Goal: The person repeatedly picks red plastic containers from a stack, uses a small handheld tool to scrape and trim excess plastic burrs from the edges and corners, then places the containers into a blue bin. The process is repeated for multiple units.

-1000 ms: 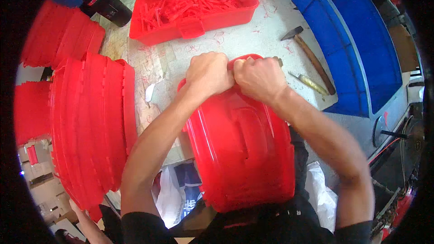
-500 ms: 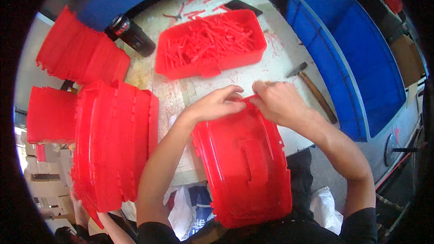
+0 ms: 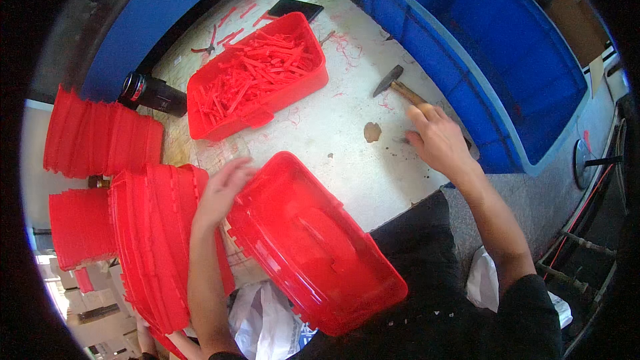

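A red plastic lid point(image 3: 313, 227) with a raised handle lies tilted across my lap and the near edge of the table. At its upper left corner is my left hand point(image 3: 225, 190), blurred, with its fingers stretched out and not wrapped round it. Farther right, my right hand point(image 3: 441, 141) is over the wooden handle of a hammer point(image 3: 405, 91). Its fingers lie over the handle and the thumb stands apart, so it is not closed round it. Part of the hammer handle is hidden beneath this hand.
A red bin point(image 3: 267, 110) full of red plastic strips stands on the white table point(image 3: 347, 153). Stacks of red lids point(image 3: 157, 247) rise at left, beside a black cylinder point(image 3: 157, 95). A large blue crate point(image 3: 467, 73) borders the right. Another person's hand point(image 3: 145, 337) shows at lower left.
Both hands have left the lid's far edge: the right has moved right to the hammer, the left toward the lid's left corner. The lid has turned and shifted left; the whole view has rotated.
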Demonstrator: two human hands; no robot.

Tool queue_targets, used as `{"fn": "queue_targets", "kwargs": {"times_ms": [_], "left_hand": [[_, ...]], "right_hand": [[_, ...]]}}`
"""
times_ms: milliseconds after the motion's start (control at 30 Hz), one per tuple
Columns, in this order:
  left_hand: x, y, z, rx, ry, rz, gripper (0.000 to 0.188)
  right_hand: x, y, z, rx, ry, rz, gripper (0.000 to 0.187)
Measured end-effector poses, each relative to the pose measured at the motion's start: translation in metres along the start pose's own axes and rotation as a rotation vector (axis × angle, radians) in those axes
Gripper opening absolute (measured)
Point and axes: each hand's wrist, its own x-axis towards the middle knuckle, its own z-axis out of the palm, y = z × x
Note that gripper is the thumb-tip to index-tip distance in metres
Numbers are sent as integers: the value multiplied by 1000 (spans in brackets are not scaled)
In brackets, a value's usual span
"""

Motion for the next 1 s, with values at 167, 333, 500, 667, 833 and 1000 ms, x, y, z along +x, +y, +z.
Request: {"fn": "queue_targets", "kwargs": {"times_ms": [167, 333, 500, 667, 833, 1000], "left_hand": [[28, 16, 76, 827, 345, 480, 41], [85, 12, 143, 1145, 31, 640, 39], [103, 10, 105, 1227, 274, 214, 64], [77, 16, 36, 1182, 665, -286, 63], [46, 14, 74, 968, 396, 683, 39], [54, 7, 143, 1017, 146, 682, 38]], "right_hand": [[-44, 7, 34, 101, 152, -72, 26], [-86, -2, 24, 608, 241, 185, 19], [-171, 5, 7, 1104, -45, 486, 17], [-200, 5, 9, 1109, -199, 487, 27], [-157, -3, 0, 1298, -251, 462, 18], [-100, -19, 5, 1385, -416, 406, 26]]}}
